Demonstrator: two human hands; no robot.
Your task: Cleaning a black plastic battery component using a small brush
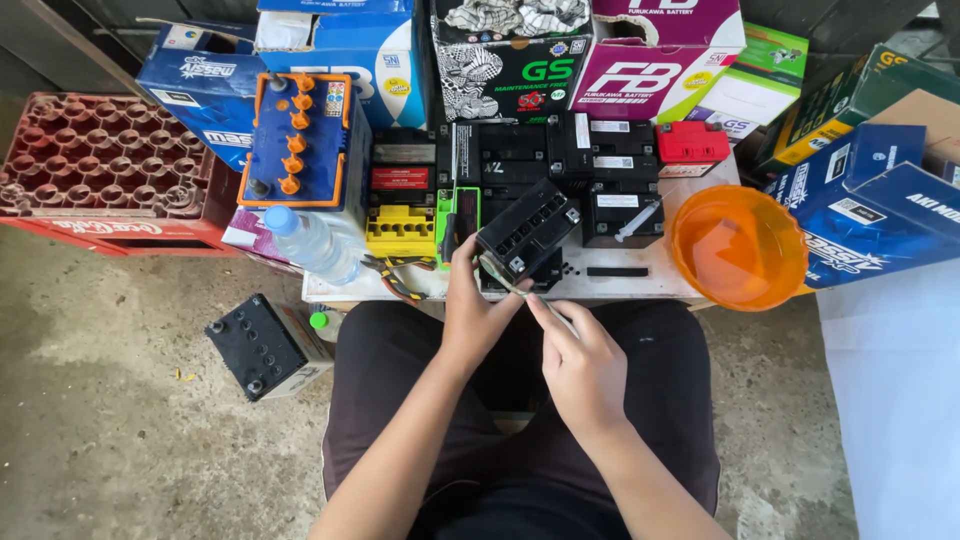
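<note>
Black battery point(527, 233) tilted in left hand point(470, 315), right hand point(583, 365) pinching thin tool point(512, 287)

One orange bowl point(738, 247), one water bottle point(308, 243), one red crate point(105, 170), perhaps nine batteries.

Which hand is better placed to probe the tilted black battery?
Right. The right hand pinches the thin tool, its tip beside the black battery. The left hand is already busy propping that battery tilted on the table.

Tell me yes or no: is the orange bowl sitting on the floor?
No, the orange bowl rests on the white tabletop, to the right of the black battery that the left hand tilts.
</note>
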